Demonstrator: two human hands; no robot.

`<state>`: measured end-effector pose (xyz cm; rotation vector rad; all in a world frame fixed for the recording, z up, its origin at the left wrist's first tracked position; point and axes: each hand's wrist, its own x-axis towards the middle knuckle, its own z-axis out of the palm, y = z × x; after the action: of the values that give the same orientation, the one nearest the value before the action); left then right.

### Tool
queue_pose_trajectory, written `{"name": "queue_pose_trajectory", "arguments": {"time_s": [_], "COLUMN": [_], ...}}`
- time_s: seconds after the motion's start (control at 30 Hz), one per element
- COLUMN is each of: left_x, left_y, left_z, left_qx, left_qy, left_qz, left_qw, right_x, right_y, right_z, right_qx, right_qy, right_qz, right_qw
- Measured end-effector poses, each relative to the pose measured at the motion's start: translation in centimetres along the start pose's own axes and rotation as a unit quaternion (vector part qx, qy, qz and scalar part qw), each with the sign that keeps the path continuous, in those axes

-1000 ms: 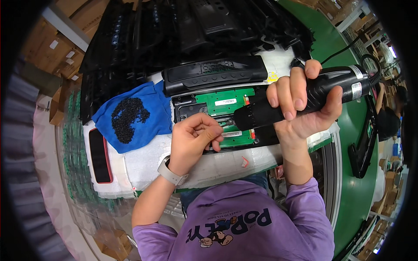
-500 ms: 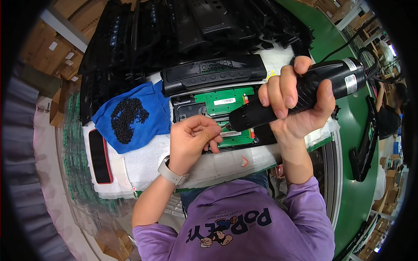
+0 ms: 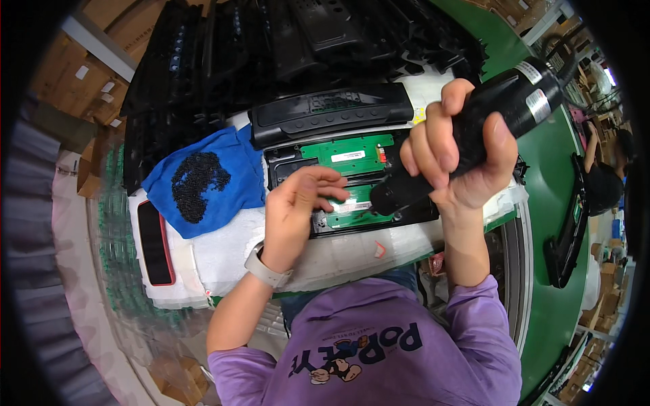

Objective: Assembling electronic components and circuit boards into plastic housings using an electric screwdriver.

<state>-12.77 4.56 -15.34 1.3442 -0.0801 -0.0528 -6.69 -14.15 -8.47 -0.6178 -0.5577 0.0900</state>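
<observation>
My right hand (image 3: 474,181) is wrapped round a black corded electric screwdriver (image 3: 509,95), whose tip points down and left at the lower of two green circuit boards (image 3: 352,220). Whether the bit touches a screw is too small to tell. The upper green board (image 3: 328,150) lies in the same black plastic housing (image 3: 423,211). My left hand (image 3: 291,203) hovers at the housing's left part with its fingers loosely apart, nothing visible in them. To its left, a heap of small black screws (image 3: 191,193) rests on a blue cloth (image 3: 247,172).
Behind the housing lies a black panel with round buttons (image 3: 332,111). Many black plastic panels (image 3: 271,47) are stacked at the back. A red-edged phone (image 3: 156,243) lies left on the white padding (image 3: 223,260). Another person (image 3: 602,176) is far right, beyond the green surface (image 3: 542,271).
My left fingers have come apart from their pinch near the bit. The screwdriver has moved slightly right and tilted more steeply, its tip now lower over the lower board.
</observation>
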Motion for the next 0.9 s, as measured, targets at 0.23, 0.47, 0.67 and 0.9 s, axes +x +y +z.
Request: {"name": "queue_pose_trajectory", "arguments": {"time_s": [0.23, 0.47, 0.67, 0.9], "left_x": [0.2, 0.1, 0.0, 0.1], "left_y": [0.2, -0.2, -0.2, 1.1], "left_z": [-0.3, 0.2, 0.0, -0.3], "left_qx": [-0.041, -0.045, -0.052, -0.041], "left_qy": [-0.035, -0.03, -0.037, -0.076], "left_qz": [-0.023, -0.027, -0.052, -0.142], "left_qw": [0.998, 0.998, 0.997, 0.986], "right_x": [-2.6, -2.7, -3.1, -3.3], "right_y": [-0.9, -1.0, -0.6, -0.3], "right_z": [0.6, 0.7, 0.7, 1.0], "right_qx": [-0.188, -0.255, -0.257, -0.332], "right_qy": [-0.033, -0.062, -0.084, -0.08], "right_qz": [0.105, 0.104, 0.109, 0.09], "right_qw": [0.976, 0.959, 0.957, 0.936]}}
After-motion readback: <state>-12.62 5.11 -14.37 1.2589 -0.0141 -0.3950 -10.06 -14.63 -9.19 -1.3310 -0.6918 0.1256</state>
